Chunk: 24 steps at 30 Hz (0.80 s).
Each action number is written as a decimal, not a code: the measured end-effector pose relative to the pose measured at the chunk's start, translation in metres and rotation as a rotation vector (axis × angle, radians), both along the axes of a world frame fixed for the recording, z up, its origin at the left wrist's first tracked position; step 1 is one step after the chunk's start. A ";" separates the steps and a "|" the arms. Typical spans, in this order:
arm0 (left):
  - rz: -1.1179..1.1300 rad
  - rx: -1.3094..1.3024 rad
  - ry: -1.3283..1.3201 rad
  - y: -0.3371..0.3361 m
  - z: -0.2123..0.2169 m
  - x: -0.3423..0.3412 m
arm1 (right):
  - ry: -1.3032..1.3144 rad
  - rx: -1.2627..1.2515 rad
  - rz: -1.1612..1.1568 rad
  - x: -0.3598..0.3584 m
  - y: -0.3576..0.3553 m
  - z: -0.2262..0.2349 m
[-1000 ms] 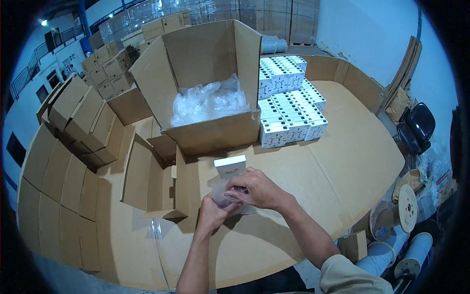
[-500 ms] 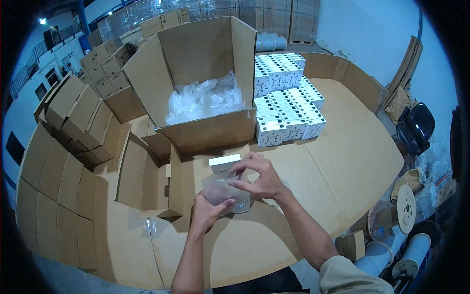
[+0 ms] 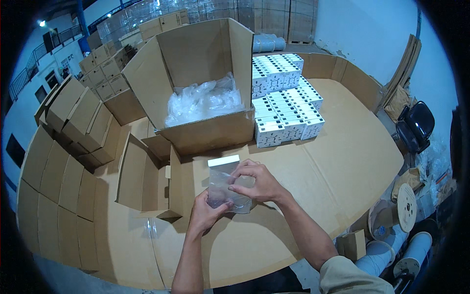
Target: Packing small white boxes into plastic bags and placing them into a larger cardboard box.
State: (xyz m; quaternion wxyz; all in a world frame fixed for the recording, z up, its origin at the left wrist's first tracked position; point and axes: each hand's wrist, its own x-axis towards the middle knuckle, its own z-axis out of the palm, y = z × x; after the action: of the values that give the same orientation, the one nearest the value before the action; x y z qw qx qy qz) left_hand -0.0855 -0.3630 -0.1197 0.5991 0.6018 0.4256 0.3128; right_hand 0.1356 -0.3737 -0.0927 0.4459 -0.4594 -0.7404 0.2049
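White box point(image 3: 223, 160) is showing above a clear bag point(image 3: 221, 190) over the table point(image 3: 313, 215); we are apparently bagging it, the next move calling for a steady bag mouth. Our left hand point(image 3: 205, 212) is gripping the bag's lower left; our right hand point(image 3: 259, 183) is curving half open, thumb and fingers apart, at its upper right.
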 end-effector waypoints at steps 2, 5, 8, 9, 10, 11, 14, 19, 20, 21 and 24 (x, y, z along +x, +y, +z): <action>-0.016 0.025 0.007 -0.002 0.006 0.003 | 0.035 -0.117 0.061 0.000 -0.002 0.001; -0.047 0.032 -0.009 0.000 -0.002 -0.001 | 0.118 -0.066 0.053 -0.009 -0.005 -0.001; -0.063 0.055 -0.029 -0.001 0.001 0.000 | 0.056 0.020 0.118 -0.007 -0.001 -0.005; -0.063 0.055 -0.029 -0.001 0.002 0.000 | 0.056 0.020 0.117 -0.007 -0.002 -0.003; -0.059 0.072 0.032 0.000 0.003 -0.002 | 0.062 -0.011 0.092 -0.007 -0.003 0.001; -0.054 0.089 0.092 0.000 0.003 -0.002 | 0.068 -0.041 0.067 -0.007 -0.004 0.004; 0.014 -0.048 0.016 -0.003 0.009 0.001 | 0.099 -0.023 -0.004 -0.004 -0.004 0.006; 0.051 0.061 0.050 0.003 -0.008 -0.004 | 0.180 -0.036 -0.007 0.002 0.003 0.011; 0.043 0.110 0.041 0.003 -0.009 -0.005 | 0.228 -0.063 -0.008 0.002 0.005 0.009; 0.043 0.109 0.039 0.002 -0.007 -0.003 | 0.226 -0.064 -0.008 0.003 0.006 0.006; 0.054 0.075 0.059 0.000 0.001 -0.001 | 0.218 -0.083 -0.036 0.002 0.005 0.001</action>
State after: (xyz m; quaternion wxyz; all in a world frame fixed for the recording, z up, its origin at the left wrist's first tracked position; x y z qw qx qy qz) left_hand -0.0863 -0.3626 -0.1185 0.5547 0.6212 0.4469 0.3267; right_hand 0.1375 -0.3686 -0.0913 0.5080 -0.4658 -0.6699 0.2761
